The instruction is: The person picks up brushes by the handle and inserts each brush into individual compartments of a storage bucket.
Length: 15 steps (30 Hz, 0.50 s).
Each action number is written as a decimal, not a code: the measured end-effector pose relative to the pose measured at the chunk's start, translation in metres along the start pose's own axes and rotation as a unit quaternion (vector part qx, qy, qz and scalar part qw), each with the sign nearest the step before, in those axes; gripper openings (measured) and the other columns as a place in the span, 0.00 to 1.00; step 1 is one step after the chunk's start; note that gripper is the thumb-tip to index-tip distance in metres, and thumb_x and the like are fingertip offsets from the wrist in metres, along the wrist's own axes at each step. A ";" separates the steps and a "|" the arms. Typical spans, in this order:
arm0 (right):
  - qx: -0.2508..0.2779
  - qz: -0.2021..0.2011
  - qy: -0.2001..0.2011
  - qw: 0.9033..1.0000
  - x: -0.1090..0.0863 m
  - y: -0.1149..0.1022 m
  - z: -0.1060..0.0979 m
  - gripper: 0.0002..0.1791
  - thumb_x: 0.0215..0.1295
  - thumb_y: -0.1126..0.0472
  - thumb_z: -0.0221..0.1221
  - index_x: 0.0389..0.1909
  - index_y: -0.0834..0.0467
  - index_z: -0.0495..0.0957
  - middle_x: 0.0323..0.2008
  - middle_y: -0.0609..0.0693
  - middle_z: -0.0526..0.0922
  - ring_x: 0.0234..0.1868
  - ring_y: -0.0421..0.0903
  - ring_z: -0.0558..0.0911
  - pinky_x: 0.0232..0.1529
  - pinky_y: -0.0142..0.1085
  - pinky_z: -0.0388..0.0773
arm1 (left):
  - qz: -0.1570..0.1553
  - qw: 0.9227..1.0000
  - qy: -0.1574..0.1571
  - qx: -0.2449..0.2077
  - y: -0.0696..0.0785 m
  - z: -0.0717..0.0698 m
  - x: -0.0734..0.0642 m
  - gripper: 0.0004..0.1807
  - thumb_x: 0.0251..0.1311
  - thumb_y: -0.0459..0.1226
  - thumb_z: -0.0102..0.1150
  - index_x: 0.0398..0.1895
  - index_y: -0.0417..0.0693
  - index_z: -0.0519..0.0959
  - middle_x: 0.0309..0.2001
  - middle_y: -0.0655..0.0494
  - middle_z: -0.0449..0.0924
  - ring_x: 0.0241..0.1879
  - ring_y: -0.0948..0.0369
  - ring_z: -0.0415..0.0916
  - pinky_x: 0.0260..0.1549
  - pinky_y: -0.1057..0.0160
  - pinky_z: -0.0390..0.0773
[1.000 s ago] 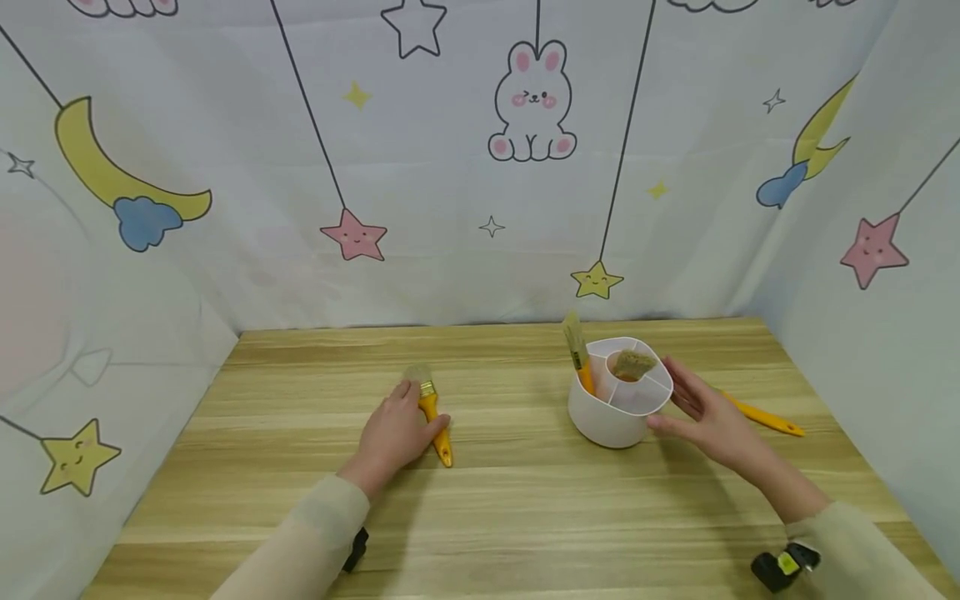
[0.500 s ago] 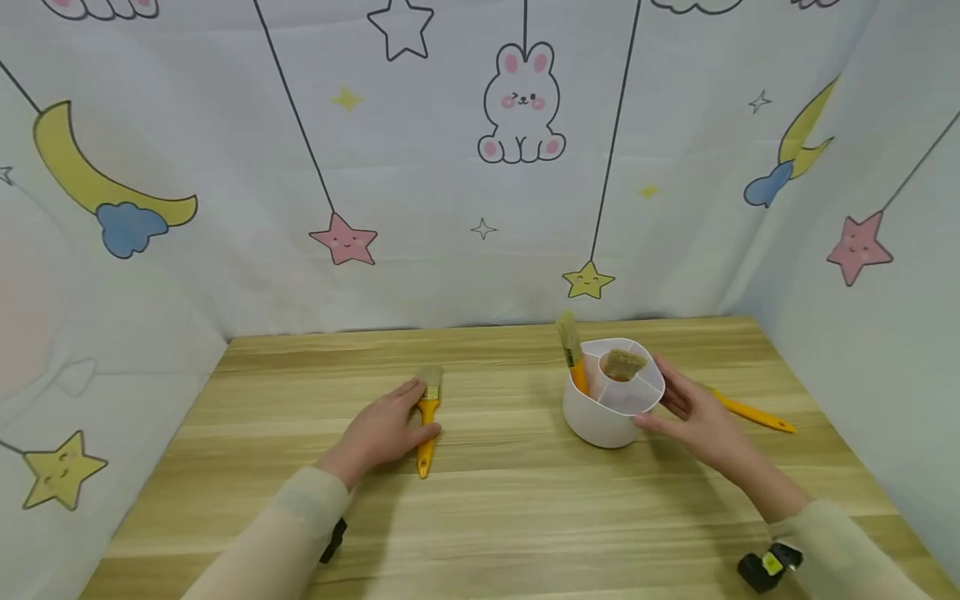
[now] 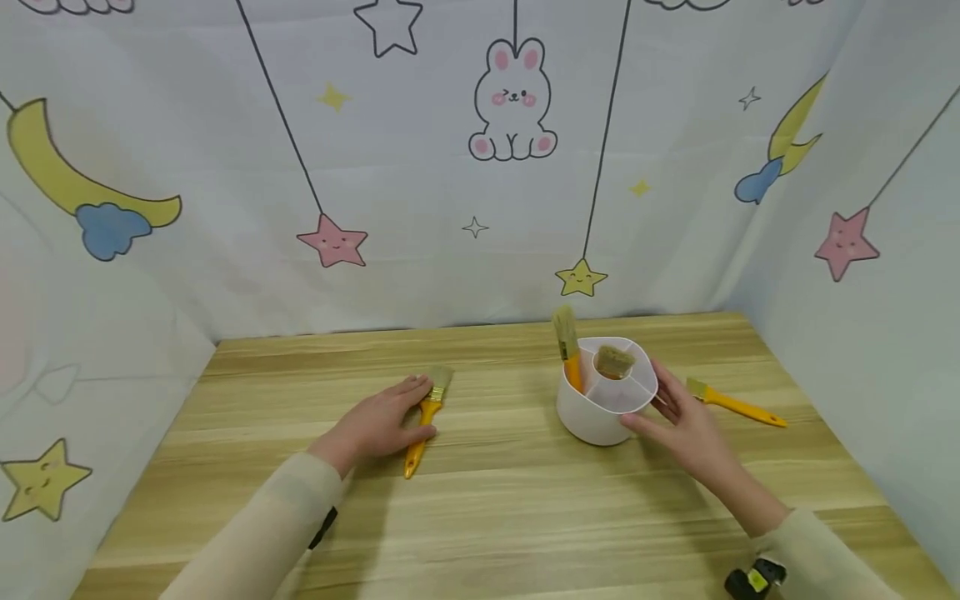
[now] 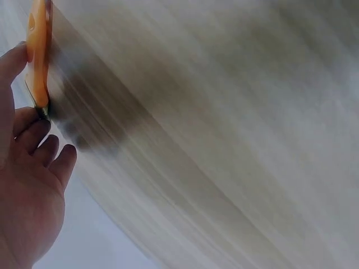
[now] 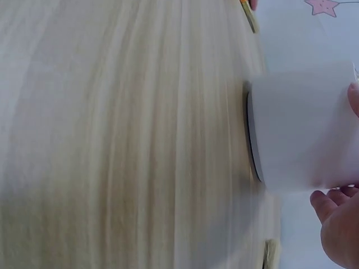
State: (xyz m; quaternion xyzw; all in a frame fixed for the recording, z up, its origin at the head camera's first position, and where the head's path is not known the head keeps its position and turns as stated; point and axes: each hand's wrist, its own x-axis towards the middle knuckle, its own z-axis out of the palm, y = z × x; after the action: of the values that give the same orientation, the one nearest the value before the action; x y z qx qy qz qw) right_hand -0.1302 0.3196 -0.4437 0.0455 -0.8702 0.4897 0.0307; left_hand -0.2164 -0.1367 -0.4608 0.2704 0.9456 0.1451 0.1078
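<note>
A flat paintbrush [image 3: 415, 454] with an orange handle lies at the left of the table, bristles pointing away. My left hand [image 3: 373, 425] holds it from the left side, thumb on the handle and fingers by the metal ferrule; the left wrist view shows the handle [image 4: 38, 61] between them. To the right, my right hand [image 3: 692, 429] grips the side of a white divided brush holder [image 3: 588, 418], thumb in front and fingers behind. One paintbrush [image 3: 566, 337] leans in its left compartment. Another brush [image 3: 615, 362] stands in the round centre cup, its handle mostly hidden.
Beyond the right hand, a further orange-handled paintbrush [image 3: 742, 407] lies on the wooden table [image 3: 510, 517]. White printed cloth [image 3: 420, 283] hangs behind the table and along both sides.
The left paintbrush has turned under my left hand, its handle end swinging toward the left. My right hand stays on the holder. The whole head view has shifted slightly.
</note>
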 end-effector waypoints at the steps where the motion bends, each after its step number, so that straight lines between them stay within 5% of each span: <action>1: 0.001 0.000 0.005 1.000 0.000 0.000 0.002 0.56 0.69 0.55 0.74 0.87 0.60 0.49 0.81 0.65 0.62 0.77 0.66 0.69 0.70 0.46 0.71 | 0.004 1.000 0.000 0.002 0.000 0.000 0.000 0.45 0.74 0.56 0.63 0.84 0.43 0.61 0.83 0.44 0.59 0.82 0.44 0.56 0.76 0.40 0.64; 15: -0.001 -0.035 0.062 0.997 -0.012 0.001 0.016 0.53 0.67 0.60 0.75 0.85 0.62 0.53 0.80 0.67 0.62 0.77 0.67 0.68 0.62 0.20 0.72 | 0.026 1.000 -0.006 0.015 0.002 -0.005 0.002 0.45 0.74 0.56 0.63 0.84 0.43 0.61 0.83 0.44 0.60 0.82 0.44 0.57 0.76 0.39 0.65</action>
State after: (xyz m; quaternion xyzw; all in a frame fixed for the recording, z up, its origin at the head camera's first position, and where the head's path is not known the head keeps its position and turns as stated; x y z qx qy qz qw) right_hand -0.1185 0.3066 -0.4537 0.0457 -0.8651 0.4891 0.1015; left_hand -0.2183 -0.1353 -0.4561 0.2973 0.9396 0.1323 0.1058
